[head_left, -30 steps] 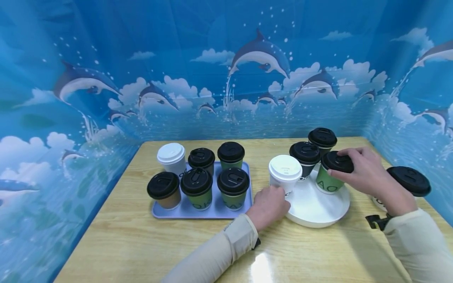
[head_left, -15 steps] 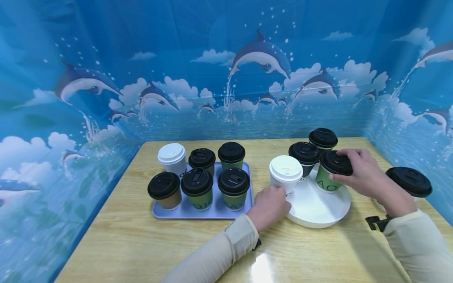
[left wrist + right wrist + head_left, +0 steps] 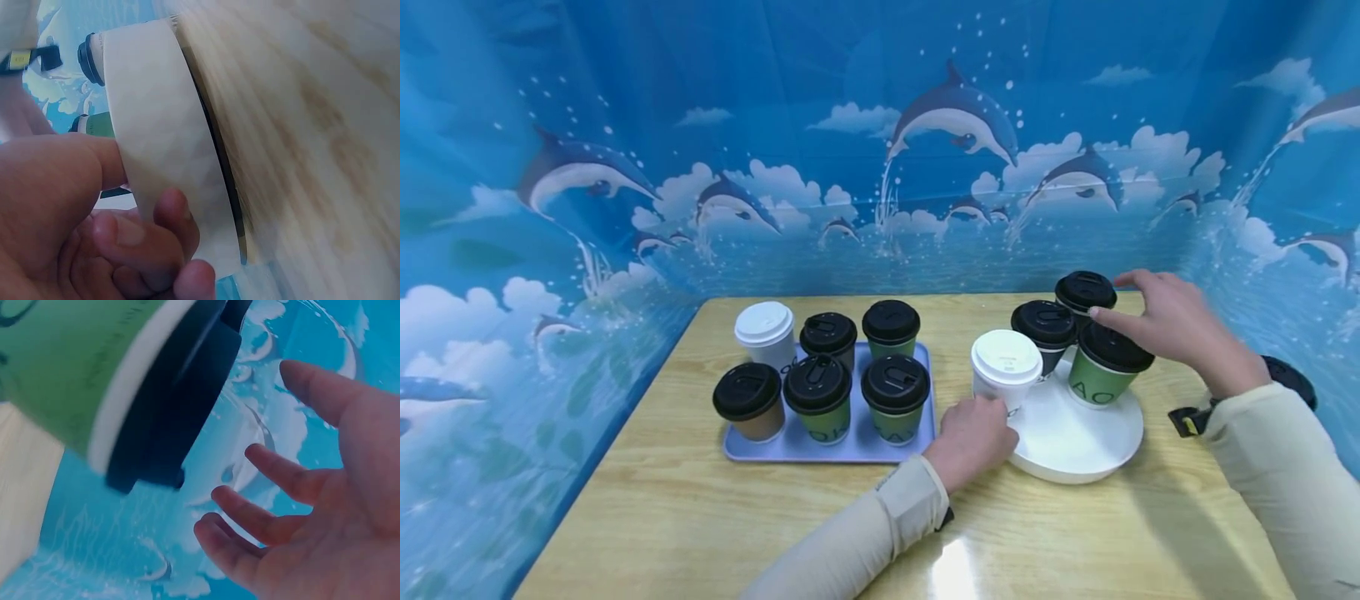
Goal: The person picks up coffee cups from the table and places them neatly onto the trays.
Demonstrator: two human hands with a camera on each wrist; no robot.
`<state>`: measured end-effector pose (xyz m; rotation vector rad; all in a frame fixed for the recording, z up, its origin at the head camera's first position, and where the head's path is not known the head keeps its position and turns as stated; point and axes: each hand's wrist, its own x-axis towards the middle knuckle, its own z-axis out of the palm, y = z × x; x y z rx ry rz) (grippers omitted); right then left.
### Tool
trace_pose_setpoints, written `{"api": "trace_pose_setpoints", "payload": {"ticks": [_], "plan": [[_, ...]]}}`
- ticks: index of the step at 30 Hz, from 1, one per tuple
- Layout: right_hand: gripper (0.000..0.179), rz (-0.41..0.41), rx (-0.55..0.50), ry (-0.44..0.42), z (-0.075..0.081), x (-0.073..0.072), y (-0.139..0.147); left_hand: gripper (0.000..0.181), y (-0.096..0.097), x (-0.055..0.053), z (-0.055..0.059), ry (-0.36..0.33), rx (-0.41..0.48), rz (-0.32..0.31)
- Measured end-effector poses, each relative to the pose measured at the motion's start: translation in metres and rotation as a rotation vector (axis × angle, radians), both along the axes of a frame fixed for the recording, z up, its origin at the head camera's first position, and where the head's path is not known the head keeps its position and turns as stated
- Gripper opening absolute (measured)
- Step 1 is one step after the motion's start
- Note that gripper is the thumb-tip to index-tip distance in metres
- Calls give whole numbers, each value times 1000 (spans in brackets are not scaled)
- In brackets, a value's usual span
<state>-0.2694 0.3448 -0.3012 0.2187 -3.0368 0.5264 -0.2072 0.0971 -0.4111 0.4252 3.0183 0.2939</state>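
Note:
My left hand (image 3: 973,437) holds the near left edge of a round white tray (image 3: 1067,454). In the left wrist view its thumb reaches over the tray's wall (image 3: 156,100) and the other fingers curl outside. On the tray stand a green paper coffee cup (image 3: 1096,381) with a black lid, a white-lidded cup (image 3: 1006,358) and a dark cup (image 3: 1043,323). Another black-lidded cup (image 3: 1086,292) is partly hidden behind them. My right hand (image 3: 1180,329) hovers above and right of the green cup, fingers spread. The right wrist view shows a gap between those fingers and the lid (image 3: 181,400).
Left of the round tray lies a lilac rectangular tray (image 3: 929,400) with several lidded coffee cups in two rows. Past my right forearm a black-lidded cup (image 3: 1291,379) is mostly hidden. The wooden table (image 3: 700,517) is backed by a blue dolphin-print curtain (image 3: 820,100).
My right hand has let go of the green cup's lid and risen up and to the right, its fingers spreading. The green cup stays on the tray; my left hand has stayed in place.

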Motion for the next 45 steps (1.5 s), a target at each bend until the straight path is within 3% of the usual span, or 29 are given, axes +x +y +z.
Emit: {"api": "trace_pose_setpoints", "payload": {"ticks": [6,14,20,29,45], "plan": [[79,-6,60,-82,15,-29,-11,29,3,4,-1,23,-19,-13],[75,-26,88,-225,27,-62,-13,33,8,15,0,61,-98,-86],[79,-27,106,-305,18,-79,-14,42,13,24,4,36,-121,-125],[81,88,70,-436,4,-97,-2,59,17,32,7,-1,-130,-186],[59,-27,122,-304,7,-92,-12,58,16,34,6,-14,-107,-196]]}}
